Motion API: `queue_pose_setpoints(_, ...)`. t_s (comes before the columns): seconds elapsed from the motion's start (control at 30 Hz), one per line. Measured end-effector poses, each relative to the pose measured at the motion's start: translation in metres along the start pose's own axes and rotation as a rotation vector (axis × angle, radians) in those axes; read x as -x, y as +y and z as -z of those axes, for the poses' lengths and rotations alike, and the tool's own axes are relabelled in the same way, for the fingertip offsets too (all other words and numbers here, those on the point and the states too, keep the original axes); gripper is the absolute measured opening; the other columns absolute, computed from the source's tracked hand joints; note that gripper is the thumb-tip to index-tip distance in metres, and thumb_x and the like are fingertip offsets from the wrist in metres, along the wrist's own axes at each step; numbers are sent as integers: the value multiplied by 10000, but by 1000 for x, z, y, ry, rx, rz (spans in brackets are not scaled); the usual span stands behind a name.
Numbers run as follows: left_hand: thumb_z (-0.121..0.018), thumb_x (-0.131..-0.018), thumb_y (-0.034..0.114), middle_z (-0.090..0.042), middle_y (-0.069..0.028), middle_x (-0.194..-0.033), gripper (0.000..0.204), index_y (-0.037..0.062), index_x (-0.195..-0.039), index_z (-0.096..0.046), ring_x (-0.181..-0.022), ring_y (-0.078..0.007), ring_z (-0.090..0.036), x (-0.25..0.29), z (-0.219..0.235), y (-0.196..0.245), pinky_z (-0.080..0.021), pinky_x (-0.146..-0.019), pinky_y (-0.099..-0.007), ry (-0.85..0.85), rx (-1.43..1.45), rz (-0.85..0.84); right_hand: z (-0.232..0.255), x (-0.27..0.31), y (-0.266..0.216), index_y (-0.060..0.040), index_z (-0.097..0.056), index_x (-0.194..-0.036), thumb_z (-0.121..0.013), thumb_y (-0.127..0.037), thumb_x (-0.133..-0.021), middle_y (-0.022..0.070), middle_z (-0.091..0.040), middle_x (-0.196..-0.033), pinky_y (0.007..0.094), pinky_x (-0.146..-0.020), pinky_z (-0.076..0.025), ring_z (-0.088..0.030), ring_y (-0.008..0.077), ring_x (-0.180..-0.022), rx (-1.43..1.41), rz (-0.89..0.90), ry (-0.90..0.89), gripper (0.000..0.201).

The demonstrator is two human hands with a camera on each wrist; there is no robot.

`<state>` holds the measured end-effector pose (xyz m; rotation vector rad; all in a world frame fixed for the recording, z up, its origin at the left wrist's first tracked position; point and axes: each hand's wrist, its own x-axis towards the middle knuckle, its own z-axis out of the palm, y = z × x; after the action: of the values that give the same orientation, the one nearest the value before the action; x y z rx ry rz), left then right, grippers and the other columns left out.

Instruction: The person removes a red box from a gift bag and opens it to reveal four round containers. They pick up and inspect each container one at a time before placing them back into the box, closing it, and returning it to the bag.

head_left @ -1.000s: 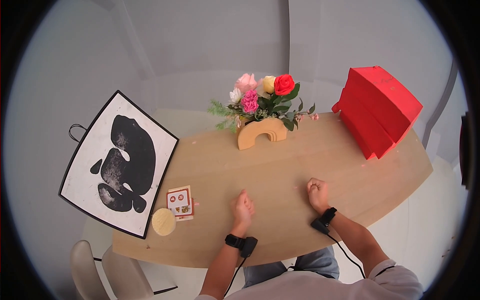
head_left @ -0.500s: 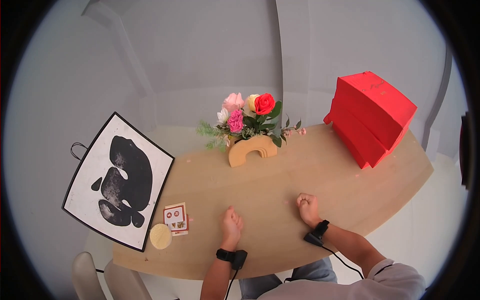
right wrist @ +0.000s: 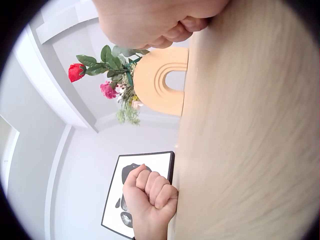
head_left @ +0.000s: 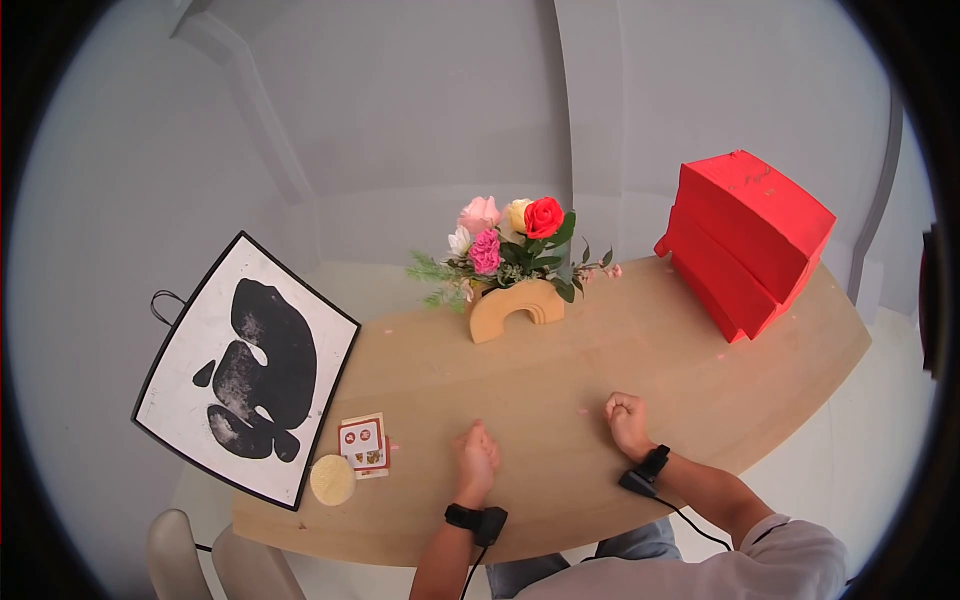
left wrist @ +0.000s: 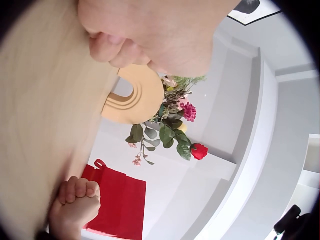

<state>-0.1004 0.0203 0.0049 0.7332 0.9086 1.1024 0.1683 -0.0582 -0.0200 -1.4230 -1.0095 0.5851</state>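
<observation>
Both hands rest on the wooden table [head_left: 540,400] with fingers curled into fists and nothing in them. The left hand [head_left: 477,463] lies right of some red-and-white cards [head_left: 361,437] and a round pale yellow disc [head_left: 332,480]. Farther right, the right hand [head_left: 628,425] is apart from it, nearer the red fabric-like box [head_left: 745,245]. In the left wrist view the left hand [left wrist: 150,32] fills the top, the right hand [left wrist: 76,202] below. The right wrist view shows the right hand [right wrist: 160,20] at the top and the left hand [right wrist: 150,195] lower down.
An arch-shaped tan vase [head_left: 517,308] with artificial flowers [head_left: 508,240] stands at the table's back middle. A black-framed abstract picture [head_left: 250,370] leans at the left edge. Beige chairs [head_left: 250,565] stand at the lower left.
The head view has shifted, so the table and everything on it appear lower than a second ago. Both hands stay curled, in nearly the same places on the table.
</observation>
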Motion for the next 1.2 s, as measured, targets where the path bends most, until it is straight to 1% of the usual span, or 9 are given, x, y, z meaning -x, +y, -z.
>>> queue_pose_setpoints(0.23, -505, -1033, 287, -261, 63, -483, 542, 167, -558, -273, -366, -85, -245, 2, -4, -2, -149, -373, -292, 7, -51, -23, 1, 0, -5, -36, -516, -588, -322, 96, -709, 2, -491, -549, 268, -471, -312, -429, 82, -525, 40, -10, -14, 264)
queue_pose_setpoints(0.3, -510, -1033, 291, -265, 64, -483, 543, 164, -559, -276, -366, -80, -248, 3, -5, -4, -154, -372, -285, 4, -61, -57, 2, 1, -11, -22, -546, -604, -364, 74, -724, 18, -483, -544, 289, -507, -350, -446, 93, -546, 65, -21, -11, 238)
queue_pose_setpoints(0.4, -516, -1032, 295, -266, 65, -483, 548, 163, -557, -278, -367, -77, -254, 4, -7, -2, -158, -370, -280, 7, -91, -71, 1, 0, -11, -33, -525, -585, -335, 82, -712, -1, -490, -549, 276, -483, -321, -433, 83, -530, 53, -24, -23, 255)
queue_pose_setpoints(0.53, -517, -1033, 301, -266, 66, -484, 549, 167, -555, -281, -368, -76, -255, 6, -11, 0, -157, -369, -279, -1, -94, -89, 2, -2, -6, -33, -523, -585, -333, 81, -714, -3, -491, -548, 276, -485, -322, -433, 85, -530, 59, -3, -28, 257)
queue_pose_setpoints(0.63, -513, -1024, 266, -248, 56, -490, 533, 168, -560, -269, -370, -84, -230, 9, -13, 2, -157, -366, -277, 35, -81, -63, 1, 0, -11, -34, -520, -583, -330, 85, -712, -1, -495, -547, 278, -481, -322, -433, 86, -527, 58, -34, -41, 259)
queue_pose_setpoints(0.73, -515, -1024, 265, -244, 59, -489, 533, 168, -561, -270, -371, -83, -229, 8, -9, -2, -161, -366, -277, 34, -101, -96, 1, 1, -14, -37, -516, -581, -328, 89, -712, 3, -494, -545, 278, -479, -325, -433, 87, -524, 95, -16, -30, 261)
queue_pose_setpoints(0.83, -515, -1027, 271, -239, 61, -491, 537, 167, -562, -268, -377, -80, -225, 7, -8, -2, -166, -372, -280, 34, -112, -100, 1, -1, -10, -37, -517, -582, -321, 97, -713, 6, -492, -541, 273, -479, -326, -436, 88, -523, 54, -16, -43, 271)
queue_pose_setpoints(0.9, -513, -1031, 272, -238, 62, -494, 539, 168, -561, -270, -382, -78, -228, 7, -8, -4, -174, -379, -278, 39, -96, -96, 2, -1, -10, -25, -536, -589, -344, 84, -720, 21, -484, -534, 291, -497, -344, -448, 99, -535, 64, -25, -23, 257)
queue_pose_setpoints(1.2, -503, -1046, 288, -263, 56, -503, 546, 161, -563, -281, -387, -74, -238, 4, -5, -8, -174, -376, -271, 44, -97, -110, 3, -2, -8, -18, -513, -587, -341, 87, -714, 12, -461, -542, 281, -503, -332, -426, 88, -545, 12, -42, -22, 238)
